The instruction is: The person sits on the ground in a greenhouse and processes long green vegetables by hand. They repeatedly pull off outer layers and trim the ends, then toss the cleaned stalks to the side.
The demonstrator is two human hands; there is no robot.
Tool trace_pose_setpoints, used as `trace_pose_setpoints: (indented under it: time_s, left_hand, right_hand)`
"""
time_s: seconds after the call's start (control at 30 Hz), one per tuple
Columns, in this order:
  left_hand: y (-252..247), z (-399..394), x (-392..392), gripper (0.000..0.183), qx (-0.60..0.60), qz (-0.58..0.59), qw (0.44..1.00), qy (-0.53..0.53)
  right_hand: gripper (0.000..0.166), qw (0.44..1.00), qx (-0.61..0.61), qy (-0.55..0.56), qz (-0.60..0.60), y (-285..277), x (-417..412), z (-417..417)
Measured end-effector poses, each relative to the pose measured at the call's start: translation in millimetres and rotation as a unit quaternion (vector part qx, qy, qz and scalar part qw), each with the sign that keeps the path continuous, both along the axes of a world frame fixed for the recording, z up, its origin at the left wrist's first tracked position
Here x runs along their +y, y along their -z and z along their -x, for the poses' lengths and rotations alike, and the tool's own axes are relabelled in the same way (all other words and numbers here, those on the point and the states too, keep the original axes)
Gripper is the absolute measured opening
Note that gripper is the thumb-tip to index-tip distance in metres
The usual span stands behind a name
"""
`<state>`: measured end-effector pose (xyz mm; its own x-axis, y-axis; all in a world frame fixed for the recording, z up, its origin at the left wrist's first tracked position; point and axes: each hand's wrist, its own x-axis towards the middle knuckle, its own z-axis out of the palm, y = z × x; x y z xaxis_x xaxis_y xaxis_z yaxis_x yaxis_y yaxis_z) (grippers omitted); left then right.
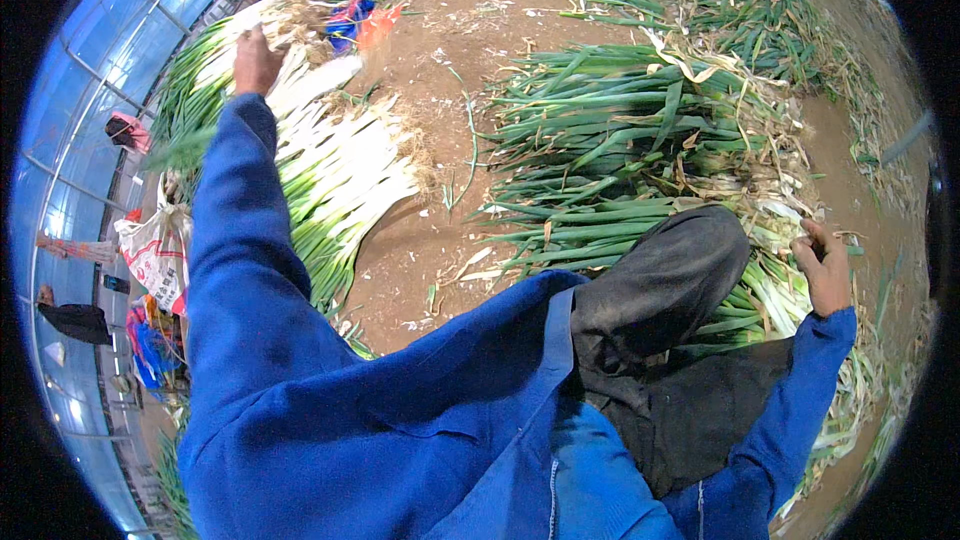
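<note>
My left hand (257, 61) is over the pile of peeled green onions (345, 165), thumb apart from the fingers, with nothing visible in it. A motion-blurred green onion (326, 84), white stalk to the right and green leaves to the left, passes beneath my left wrist. On the right, my right hand (825, 270) has its thumb and fingers apart, beside the root ends of an unpeeled green onion heap (615, 120). My bent knee in dark trousers partly covers that heap.
Loose leaves and peelings lie on the bare soil (420, 255). More green onions (750, 7) lie at the top right. A red and blue bag (349, 24) lies near the upper pile. A white printed sack (157, 255) stands at the left, by blue sheeting on metal poles (90, 75).
</note>
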<state>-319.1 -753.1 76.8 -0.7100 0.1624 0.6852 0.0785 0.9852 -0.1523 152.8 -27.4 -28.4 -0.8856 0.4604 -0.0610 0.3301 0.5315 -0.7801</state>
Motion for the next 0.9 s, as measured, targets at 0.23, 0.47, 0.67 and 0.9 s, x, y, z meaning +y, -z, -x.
trace_pose_setpoints:
  time_s: [0.23,0.47,0.67,0.9]
  left_hand:
    - [232,-75,215,0.029,-0.199,-0.221,0.914,0.276]
    - [273,-199,446,0.021,-0.494,-0.24,0.702,0.453]
    - [282,-212,628,0.025,-0.7,-0.159,0.5,0.485]
    - [338,-277,785,0.026,-0.642,0.082,0.377,0.663]
  right_hand:
    - [0.052,0.988,0.089,0.094,0.087,-1,-20,-82]
    - [0.038,0.956,0.15,0.22,0.122,28,13,-151]
    - [0.029,0.896,0.067,0.322,0.297,191,66,-207]
    - [0.037,0.649,0.236,0.48,0.541,317,71,-163]
